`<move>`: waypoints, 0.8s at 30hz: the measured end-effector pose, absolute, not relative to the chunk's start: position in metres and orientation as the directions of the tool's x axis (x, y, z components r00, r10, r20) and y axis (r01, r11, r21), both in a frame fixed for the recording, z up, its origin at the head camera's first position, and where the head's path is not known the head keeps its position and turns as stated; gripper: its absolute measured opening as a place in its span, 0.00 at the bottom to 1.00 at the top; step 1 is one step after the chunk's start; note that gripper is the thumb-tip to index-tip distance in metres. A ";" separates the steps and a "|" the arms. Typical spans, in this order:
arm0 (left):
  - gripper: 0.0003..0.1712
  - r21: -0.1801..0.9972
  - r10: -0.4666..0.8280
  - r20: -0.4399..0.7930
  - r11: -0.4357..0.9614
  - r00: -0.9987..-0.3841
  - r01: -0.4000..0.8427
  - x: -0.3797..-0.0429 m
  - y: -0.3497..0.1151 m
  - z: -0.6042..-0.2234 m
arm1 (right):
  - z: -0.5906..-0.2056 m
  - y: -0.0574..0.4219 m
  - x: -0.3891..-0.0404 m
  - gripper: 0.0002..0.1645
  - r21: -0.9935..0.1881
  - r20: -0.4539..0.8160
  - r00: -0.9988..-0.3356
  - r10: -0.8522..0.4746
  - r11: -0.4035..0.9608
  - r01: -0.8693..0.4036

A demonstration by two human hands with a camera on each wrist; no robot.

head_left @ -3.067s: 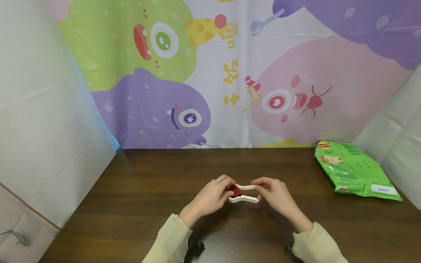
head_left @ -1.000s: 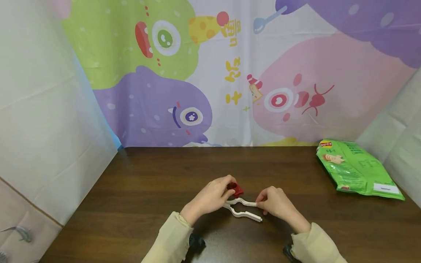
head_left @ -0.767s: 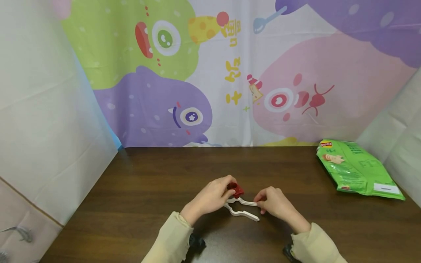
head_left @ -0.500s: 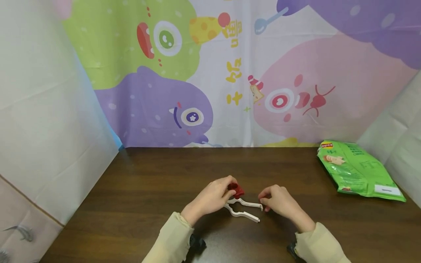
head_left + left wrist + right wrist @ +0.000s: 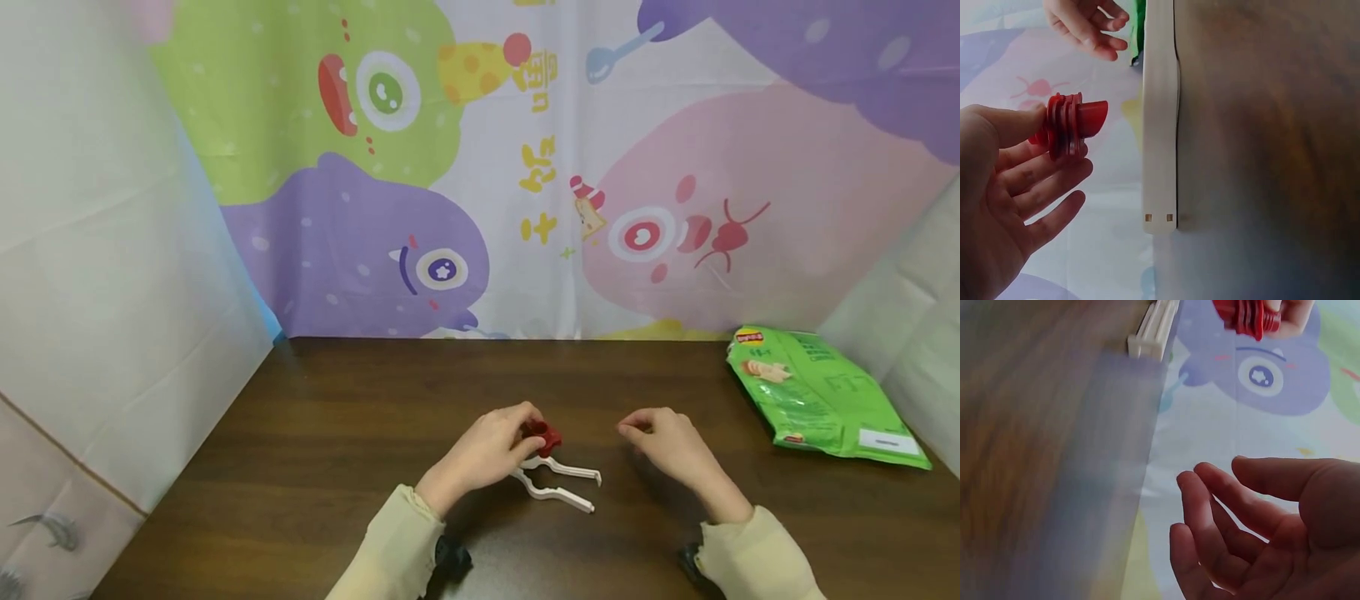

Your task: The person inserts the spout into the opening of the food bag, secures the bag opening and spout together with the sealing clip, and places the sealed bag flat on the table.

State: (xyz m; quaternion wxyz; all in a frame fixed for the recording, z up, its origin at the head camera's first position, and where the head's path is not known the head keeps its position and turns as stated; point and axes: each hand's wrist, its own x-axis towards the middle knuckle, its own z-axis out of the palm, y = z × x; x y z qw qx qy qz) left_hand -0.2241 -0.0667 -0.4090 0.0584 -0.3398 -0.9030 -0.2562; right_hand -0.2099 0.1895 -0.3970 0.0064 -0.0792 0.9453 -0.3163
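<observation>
In the head view my left hand (image 5: 487, 450) pinches a small red plastic spout (image 5: 551, 437) between thumb and fingers. Seen from the left wrist, the spout (image 5: 1069, 122) has ridged flanges and a slanted tube end, and the remaining fingers spread below it. A white bag sealing clip (image 5: 558, 493) lies on the table with its two arms apart, its left end hidden by that hand. To the right, my right hand (image 5: 675, 446) is away from the clip. The right wrist view shows that hand's fingers (image 5: 1194, 500) loosely bent with nothing in them.
A green snack bag (image 5: 825, 396) lies at the back right of the dark wooden table (image 5: 360, 392). A cartoon-printed cloth (image 5: 540, 283) hangs behind the table, and pale cloth (image 5: 135, 250) hangs on the left side.
The clip, earlier held up around the spout in both hands, now lies on the table, apart from the spout. My right hand has let go of its arm and moved right. The left still holds the spout.
</observation>
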 end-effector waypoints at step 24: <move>0.10 0.503 0.510 0.340 0.611 -0.790 0.611 -0.232 -0.066 -0.410 | -0.389 0.292 -0.217 0.22 -0.511 0.189 -0.982 -0.013 0.852 -0.109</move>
